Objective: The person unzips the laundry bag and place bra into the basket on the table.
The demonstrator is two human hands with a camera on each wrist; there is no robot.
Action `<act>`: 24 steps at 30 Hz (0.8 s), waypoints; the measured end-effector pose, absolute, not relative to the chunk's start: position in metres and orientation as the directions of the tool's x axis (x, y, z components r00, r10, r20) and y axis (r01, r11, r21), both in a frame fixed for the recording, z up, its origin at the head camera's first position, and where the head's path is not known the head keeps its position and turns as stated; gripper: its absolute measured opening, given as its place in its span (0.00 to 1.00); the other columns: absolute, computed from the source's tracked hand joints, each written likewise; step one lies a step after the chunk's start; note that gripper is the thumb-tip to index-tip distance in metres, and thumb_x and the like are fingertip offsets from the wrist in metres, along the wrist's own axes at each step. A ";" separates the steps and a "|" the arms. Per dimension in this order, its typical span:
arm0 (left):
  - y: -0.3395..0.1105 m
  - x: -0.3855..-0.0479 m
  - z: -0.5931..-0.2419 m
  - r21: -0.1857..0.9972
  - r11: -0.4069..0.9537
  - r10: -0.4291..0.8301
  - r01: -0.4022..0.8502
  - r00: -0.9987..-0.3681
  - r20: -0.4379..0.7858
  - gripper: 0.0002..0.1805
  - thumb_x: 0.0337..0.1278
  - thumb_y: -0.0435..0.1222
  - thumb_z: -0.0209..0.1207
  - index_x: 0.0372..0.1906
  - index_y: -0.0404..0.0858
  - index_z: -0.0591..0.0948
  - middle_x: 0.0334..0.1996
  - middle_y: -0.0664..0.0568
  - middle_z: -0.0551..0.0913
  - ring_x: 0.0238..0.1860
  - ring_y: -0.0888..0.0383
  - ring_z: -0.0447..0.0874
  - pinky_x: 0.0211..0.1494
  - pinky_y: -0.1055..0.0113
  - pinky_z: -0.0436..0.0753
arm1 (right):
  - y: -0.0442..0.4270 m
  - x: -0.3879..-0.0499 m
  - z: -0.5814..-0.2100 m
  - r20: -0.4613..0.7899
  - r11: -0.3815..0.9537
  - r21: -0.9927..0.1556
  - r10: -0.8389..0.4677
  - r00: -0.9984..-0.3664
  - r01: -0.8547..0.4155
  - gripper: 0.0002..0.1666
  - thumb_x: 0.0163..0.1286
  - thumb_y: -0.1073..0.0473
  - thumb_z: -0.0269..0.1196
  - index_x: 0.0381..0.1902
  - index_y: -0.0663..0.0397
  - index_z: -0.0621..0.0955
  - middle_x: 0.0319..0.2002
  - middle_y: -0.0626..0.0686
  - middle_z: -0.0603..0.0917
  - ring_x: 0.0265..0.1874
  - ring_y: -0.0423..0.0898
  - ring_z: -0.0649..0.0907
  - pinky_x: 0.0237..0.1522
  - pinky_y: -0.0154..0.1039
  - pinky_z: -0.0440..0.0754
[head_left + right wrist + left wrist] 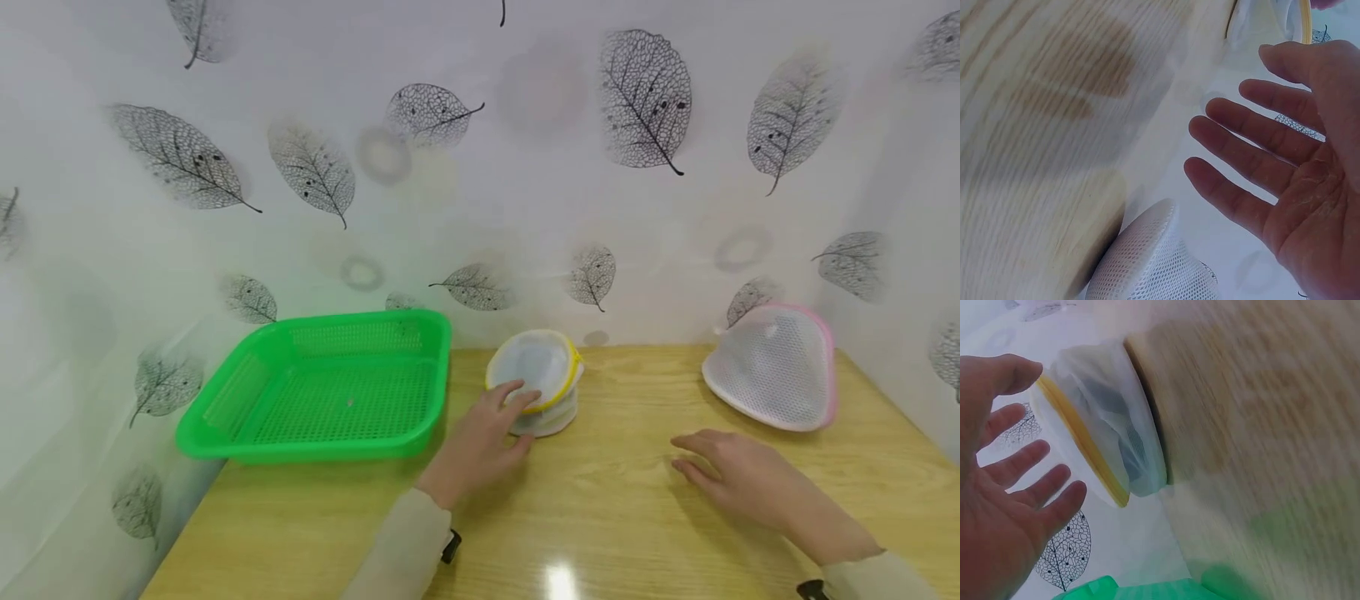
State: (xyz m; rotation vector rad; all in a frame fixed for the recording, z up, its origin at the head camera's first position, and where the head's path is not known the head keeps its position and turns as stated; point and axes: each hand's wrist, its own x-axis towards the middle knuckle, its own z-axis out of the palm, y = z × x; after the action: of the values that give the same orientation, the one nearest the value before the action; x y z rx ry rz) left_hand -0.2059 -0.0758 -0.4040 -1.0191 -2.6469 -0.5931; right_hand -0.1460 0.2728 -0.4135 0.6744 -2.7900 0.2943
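a squat, round mesh pouch [534, 358] with a yellow rim stands on its base near the table's back edge; its round top faces up and tilts toward the green basket [322, 451] and the person. being round, it shows no clear long axis. the left hand [480, 442] reaches over it, fingers spread, not gripping; whether the thumb touches the rim i cannot tell. the right hand [750, 479] hovers with loose fingers, holding nothing, near a white mesh bag [772, 367] with pink edging. one pouch, one basket, one bag, two hands. the table [600, 517] is pale wood grain with a bright glare spot; behind hangs a white sheet [525, 208] printed with grey leaves.
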 end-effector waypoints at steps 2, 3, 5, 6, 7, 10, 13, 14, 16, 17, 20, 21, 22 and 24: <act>-0.076 -0.210 -0.406 0.271 0.686 0.587 0.676 -0.733 0.343 0.30 0.64 0.39 0.65 0.70 0.44 0.73 0.71 0.41 0.73 0.69 0.42 0.75 0.68 0.49 0.80 | 0.271 -0.147 -0.414 0.298 0.868 -0.125 -0.429 -0.853 -0.481 0.16 0.63 0.55 0.73 0.47 0.54 0.88 0.40 0.49 0.91 0.37 0.49 0.89 0.40 0.47 0.88; -0.076 -0.211 -0.407 0.268 0.690 0.590 0.672 -0.738 0.328 0.31 0.65 0.39 0.65 0.71 0.44 0.73 0.71 0.40 0.72 0.70 0.42 0.74 0.69 0.49 0.79 | 0.270 -0.148 -0.414 0.300 0.865 -0.123 -0.434 -0.849 -0.486 0.16 0.63 0.55 0.73 0.46 0.54 0.88 0.39 0.49 0.91 0.37 0.48 0.89 0.39 0.47 0.88; -0.075 -0.215 -0.407 0.253 0.702 0.600 0.666 -0.744 0.294 0.31 0.66 0.40 0.64 0.72 0.45 0.71 0.72 0.40 0.71 0.72 0.42 0.72 0.71 0.48 0.77 | 0.267 -0.149 -0.415 0.310 0.857 -0.120 -0.447 -0.839 -0.501 0.15 0.62 0.55 0.73 0.46 0.54 0.88 0.39 0.48 0.91 0.35 0.47 0.89 0.38 0.46 0.88; -0.075 -0.217 -0.408 0.245 0.707 0.605 0.664 -0.746 0.277 0.31 0.67 0.40 0.64 0.73 0.45 0.71 0.73 0.40 0.71 0.72 0.42 0.72 0.71 0.48 0.76 | 0.266 -0.150 -0.415 0.313 0.855 -0.120 -0.450 -0.836 -0.505 0.15 0.62 0.55 0.73 0.46 0.54 0.88 0.39 0.48 0.91 0.35 0.47 0.89 0.37 0.45 0.88; -0.075 -0.218 -0.409 0.241 0.711 0.609 0.661 -0.750 0.258 0.31 0.67 0.41 0.63 0.73 0.45 0.71 0.73 0.40 0.71 0.72 0.42 0.72 0.71 0.48 0.76 | 0.264 -0.151 -0.416 0.314 0.853 -0.121 -0.452 -0.835 -0.507 0.15 0.62 0.55 0.73 0.46 0.53 0.88 0.39 0.48 0.91 0.34 0.47 0.89 0.37 0.45 0.88; -0.074 -0.220 -0.411 0.245 0.718 0.616 0.651 -0.759 0.212 0.29 0.69 0.42 0.62 0.73 0.47 0.72 0.72 0.43 0.73 0.70 0.44 0.76 0.70 0.48 0.78 | 0.261 -0.152 -0.416 0.309 0.848 -0.130 -0.458 -0.833 -0.514 0.14 0.63 0.55 0.73 0.45 0.53 0.88 0.38 0.48 0.91 0.34 0.46 0.89 0.36 0.44 0.87; -0.074 -0.221 -0.414 0.239 0.714 0.623 0.658 -0.753 0.213 0.26 0.70 0.41 0.62 0.71 0.48 0.74 0.69 0.47 0.77 0.65 0.47 0.80 0.66 0.51 0.81 | 0.260 -0.152 -0.417 0.297 0.847 -0.128 -0.463 -0.835 -0.516 0.14 0.63 0.55 0.73 0.45 0.53 0.88 0.38 0.47 0.90 0.34 0.46 0.89 0.36 0.43 0.87; -0.073 -0.222 -0.415 0.228 0.710 0.627 0.667 -0.745 0.228 0.25 0.70 0.40 0.62 0.69 0.48 0.76 0.67 0.48 0.79 0.63 0.49 0.82 0.64 0.52 0.83 | 0.260 -0.152 -0.416 0.293 0.846 -0.128 -0.466 -0.835 -0.517 0.14 0.63 0.55 0.73 0.45 0.53 0.88 0.38 0.47 0.90 0.34 0.45 0.88 0.36 0.43 0.87; -0.071 -0.225 -0.417 0.204 0.702 0.636 0.682 -0.729 0.252 0.22 0.70 0.39 0.61 0.67 0.48 0.78 0.62 0.51 0.82 0.59 0.52 0.85 0.61 0.56 0.84 | 0.261 -0.153 -0.415 0.284 0.848 -0.125 -0.466 -0.838 -0.515 0.14 0.63 0.56 0.72 0.45 0.54 0.88 0.38 0.48 0.90 0.33 0.46 0.89 0.35 0.42 0.87; -0.069 -0.227 -0.416 0.191 0.700 0.640 0.688 -0.724 0.259 0.21 0.70 0.38 0.62 0.65 0.48 0.79 0.59 0.52 0.84 0.56 0.54 0.86 0.58 0.59 0.85 | 0.262 -0.153 -0.414 0.281 0.852 -0.121 -0.464 -0.840 -0.510 0.14 0.63 0.56 0.72 0.45 0.54 0.88 0.38 0.48 0.90 0.33 0.46 0.89 0.35 0.42 0.87; -0.062 -0.230 -0.415 0.176 0.704 0.649 0.688 -0.724 0.231 0.18 0.71 0.39 0.60 0.63 0.49 0.81 0.50 0.56 0.87 0.50 0.60 0.86 0.53 0.63 0.86 | 0.263 -0.155 -0.412 0.268 0.855 -0.124 -0.459 -0.847 -0.503 0.14 0.64 0.56 0.72 0.46 0.55 0.88 0.38 0.48 0.90 0.32 0.45 0.88 0.33 0.40 0.86; -0.059 -0.230 -0.414 0.176 0.706 0.654 0.686 -0.727 0.210 0.18 0.72 0.40 0.59 0.63 0.49 0.81 0.48 0.57 0.88 0.48 0.62 0.86 0.52 0.64 0.85 | 0.262 -0.157 -0.411 0.269 0.851 -0.124 -0.466 -0.843 -0.510 0.14 0.64 0.56 0.72 0.46 0.55 0.88 0.38 0.48 0.90 0.32 0.45 0.88 0.33 0.40 0.86; -0.057 -0.229 -0.412 0.174 0.705 0.660 0.687 -0.726 0.193 0.18 0.72 0.40 0.59 0.63 0.49 0.81 0.46 0.59 0.88 0.46 0.63 0.85 0.51 0.65 0.85 | 0.262 -0.158 -0.410 0.272 0.846 -0.125 -0.473 -0.838 -0.518 0.14 0.64 0.56 0.72 0.46 0.55 0.88 0.38 0.48 0.90 0.32 0.44 0.88 0.32 0.39 0.86; -0.053 -0.227 -0.409 0.168 0.705 0.671 0.689 -0.725 0.157 0.18 0.72 0.40 0.59 0.63 0.49 0.81 0.44 0.60 0.88 0.45 0.65 0.85 0.51 0.65 0.84 | 0.259 -0.162 -0.408 0.288 0.830 -0.126 -0.493 -0.821 -0.543 0.14 0.63 0.57 0.73 0.46 0.55 0.88 0.37 0.48 0.89 0.30 0.42 0.87 0.30 0.37 0.85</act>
State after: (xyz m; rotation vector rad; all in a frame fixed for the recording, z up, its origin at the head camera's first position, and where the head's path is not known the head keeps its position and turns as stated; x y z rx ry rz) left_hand -0.2274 -0.0532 -0.4095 -1.1282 -2.8229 -0.3294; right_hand -0.1621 0.2592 -0.4082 0.7971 -2.7682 0.2962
